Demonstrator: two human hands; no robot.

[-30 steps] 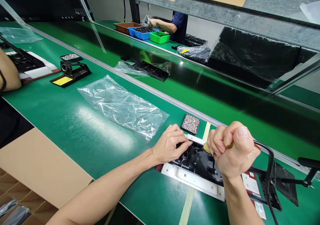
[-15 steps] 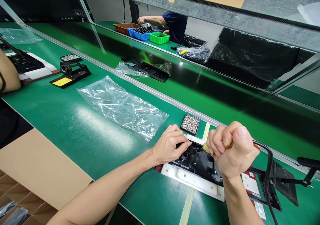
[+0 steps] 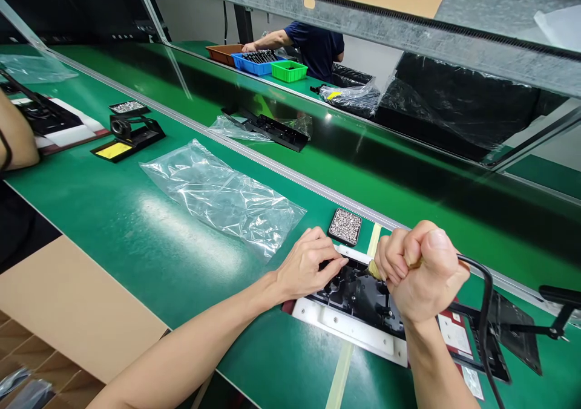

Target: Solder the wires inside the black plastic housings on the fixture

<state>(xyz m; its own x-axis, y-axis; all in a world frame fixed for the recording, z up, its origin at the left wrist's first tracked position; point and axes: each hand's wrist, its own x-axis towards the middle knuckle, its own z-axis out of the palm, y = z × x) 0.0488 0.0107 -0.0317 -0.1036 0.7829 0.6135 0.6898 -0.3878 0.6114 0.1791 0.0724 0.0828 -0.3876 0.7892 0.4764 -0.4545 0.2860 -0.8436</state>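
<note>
My right hand is wrapped in a fist around a corded soldering iron. Only its yellowish collar shows, pointing down and left at a black plastic panel; the tip is hard to make out. The panel lies in a white fixture with screw heads along its edge. With thumb and fingertips drawn together, my left hand grips the panel's far edge close to the iron. Just beyond, a small square tray holds many tiny metal pieces.
A clear plastic bag lies left of my hands. Farther left are an iron stand and another person's arm. A black part lies beyond the metal rail. A co-worker reaches over coloured bins. The cord hangs at right.
My hands, the iron and the panel stay practically still. Across the line, the co-worker has leaned left, with one hand now lower by the bins.
</note>
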